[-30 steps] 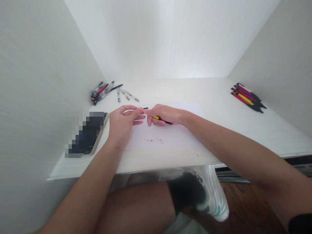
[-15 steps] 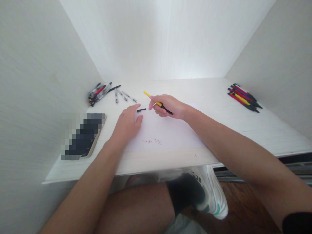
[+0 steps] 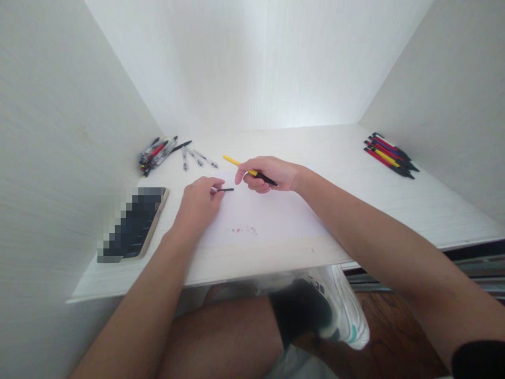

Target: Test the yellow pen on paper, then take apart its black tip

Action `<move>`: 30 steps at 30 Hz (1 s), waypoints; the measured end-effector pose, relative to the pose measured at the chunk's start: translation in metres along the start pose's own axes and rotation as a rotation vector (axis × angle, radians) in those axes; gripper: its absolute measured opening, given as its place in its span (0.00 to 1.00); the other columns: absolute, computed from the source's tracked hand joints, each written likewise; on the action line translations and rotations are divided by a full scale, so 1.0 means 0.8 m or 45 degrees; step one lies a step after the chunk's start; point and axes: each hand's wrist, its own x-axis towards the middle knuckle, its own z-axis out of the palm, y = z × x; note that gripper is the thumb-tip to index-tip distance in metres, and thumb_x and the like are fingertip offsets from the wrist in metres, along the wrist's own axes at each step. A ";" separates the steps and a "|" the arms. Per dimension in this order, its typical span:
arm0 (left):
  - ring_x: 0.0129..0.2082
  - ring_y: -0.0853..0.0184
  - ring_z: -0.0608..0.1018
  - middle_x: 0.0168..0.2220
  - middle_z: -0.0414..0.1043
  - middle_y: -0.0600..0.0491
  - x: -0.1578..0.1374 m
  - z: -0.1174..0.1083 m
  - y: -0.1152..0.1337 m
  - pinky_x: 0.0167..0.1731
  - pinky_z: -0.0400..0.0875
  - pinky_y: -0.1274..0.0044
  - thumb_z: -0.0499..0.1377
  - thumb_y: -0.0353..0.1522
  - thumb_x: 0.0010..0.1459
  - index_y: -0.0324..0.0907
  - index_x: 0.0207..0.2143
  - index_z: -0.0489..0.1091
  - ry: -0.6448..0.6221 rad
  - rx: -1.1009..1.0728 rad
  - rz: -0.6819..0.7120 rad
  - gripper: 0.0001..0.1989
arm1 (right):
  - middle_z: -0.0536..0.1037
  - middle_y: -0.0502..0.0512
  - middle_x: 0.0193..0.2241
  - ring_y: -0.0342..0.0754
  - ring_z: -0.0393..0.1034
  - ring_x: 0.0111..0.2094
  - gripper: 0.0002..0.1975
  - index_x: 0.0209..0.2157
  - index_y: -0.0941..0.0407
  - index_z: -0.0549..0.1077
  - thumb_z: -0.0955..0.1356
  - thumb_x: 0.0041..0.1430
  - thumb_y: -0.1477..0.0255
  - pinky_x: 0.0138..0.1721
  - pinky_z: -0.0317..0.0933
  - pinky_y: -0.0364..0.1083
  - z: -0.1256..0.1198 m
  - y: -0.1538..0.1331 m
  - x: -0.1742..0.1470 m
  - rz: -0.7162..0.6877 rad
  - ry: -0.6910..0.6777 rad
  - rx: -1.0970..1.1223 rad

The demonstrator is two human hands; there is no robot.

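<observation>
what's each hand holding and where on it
Right hand grips the yellow pen near its black tip end. Left hand pinches one end of the small black piece.

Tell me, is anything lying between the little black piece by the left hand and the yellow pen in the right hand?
Nothing visible does. The small black piece lies at the left hand's fingertips, the yellow pen is gripped in the right hand, and only bare white paper shows in the gap between them.

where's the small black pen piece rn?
Head view, centre-left: small black pen piece lies on the white paper, at the left hand fingertips, just left of the right hand.
</observation>
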 end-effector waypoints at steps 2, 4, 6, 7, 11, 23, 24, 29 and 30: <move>0.35 0.60 0.77 0.39 0.74 0.55 -0.001 -0.001 -0.002 0.44 0.71 0.70 0.72 0.12 0.61 0.37 0.46 0.79 0.001 -0.033 -0.021 0.17 | 0.56 0.47 0.18 0.39 0.47 0.18 0.08 0.37 0.66 0.74 0.65 0.64 0.75 0.19 0.43 0.41 -0.002 0.000 -0.002 -0.003 -0.021 -0.056; 0.34 0.60 0.76 0.37 0.73 0.56 -0.002 0.000 -0.007 0.42 0.69 0.71 0.71 0.11 0.60 0.37 0.44 0.79 0.060 -0.079 0.063 0.17 | 0.57 0.48 0.18 0.40 0.50 0.19 0.09 0.38 0.66 0.74 0.65 0.65 0.74 0.20 0.45 0.43 -0.003 -0.001 -0.004 -0.053 -0.024 -0.164; 0.36 0.60 0.76 0.37 0.73 0.55 -0.003 0.001 -0.010 0.39 0.68 0.72 0.66 0.12 0.62 0.38 0.43 0.79 0.213 -0.154 0.226 0.15 | 0.60 0.49 0.19 0.41 0.53 0.19 0.10 0.41 0.64 0.75 0.65 0.68 0.72 0.22 0.47 0.44 -0.001 -0.004 -0.006 -0.162 0.051 -0.320; 0.36 0.60 0.76 0.38 0.73 0.55 -0.004 0.001 -0.010 0.38 0.68 0.72 0.63 0.14 0.63 0.37 0.43 0.78 0.315 -0.189 0.304 0.13 | 0.61 0.49 0.20 0.42 0.55 0.20 0.11 0.42 0.63 0.75 0.64 0.70 0.70 0.23 0.48 0.44 0.002 -0.006 -0.007 -0.219 0.131 -0.404; 0.37 0.61 0.75 0.40 0.70 0.51 -0.007 0.001 -0.004 0.34 0.67 0.73 0.56 0.23 0.65 0.36 0.44 0.76 0.528 -0.232 0.449 0.10 | 0.65 0.52 0.24 0.42 0.57 0.24 0.15 0.41 0.62 0.73 0.60 0.76 0.67 0.29 0.50 0.45 0.012 -0.011 -0.006 -0.360 0.532 -0.904; 0.45 0.53 0.75 0.40 0.71 0.52 -0.017 -0.005 0.023 0.52 0.72 0.59 0.70 0.14 0.65 0.36 0.45 0.78 -0.090 0.040 0.028 0.13 | 0.72 0.56 0.32 0.44 0.57 0.29 0.18 0.39 0.61 0.69 0.58 0.79 0.64 0.34 0.47 0.47 0.014 0.020 0.005 -0.410 0.522 -1.656; 0.45 0.53 0.75 0.41 0.71 0.51 -0.017 -0.006 0.025 0.53 0.72 0.58 0.69 0.13 0.65 0.35 0.46 0.77 -0.092 0.046 0.025 0.13 | 0.73 0.56 0.33 0.44 0.57 0.30 0.18 0.39 0.61 0.70 0.58 0.79 0.64 0.34 0.48 0.47 0.015 0.019 0.004 -0.411 0.507 -1.664; 0.47 0.51 0.75 0.45 0.71 0.48 -0.018 -0.005 0.033 0.55 0.72 0.55 0.63 0.10 0.66 0.32 0.49 0.75 -0.060 0.092 0.062 0.15 | 0.73 0.57 0.34 0.45 0.58 0.31 0.18 0.42 0.60 0.71 0.58 0.78 0.63 0.35 0.48 0.47 0.013 0.021 0.004 -0.423 0.486 -1.708; 0.48 0.50 0.75 0.46 0.71 0.47 -0.018 -0.004 0.033 0.55 0.72 0.55 0.63 0.10 0.66 0.32 0.49 0.75 -0.056 0.100 0.071 0.15 | 0.73 0.57 0.34 0.45 0.58 0.31 0.18 0.42 0.60 0.72 0.58 0.78 0.63 0.34 0.47 0.47 0.013 0.022 0.004 -0.429 0.489 -1.713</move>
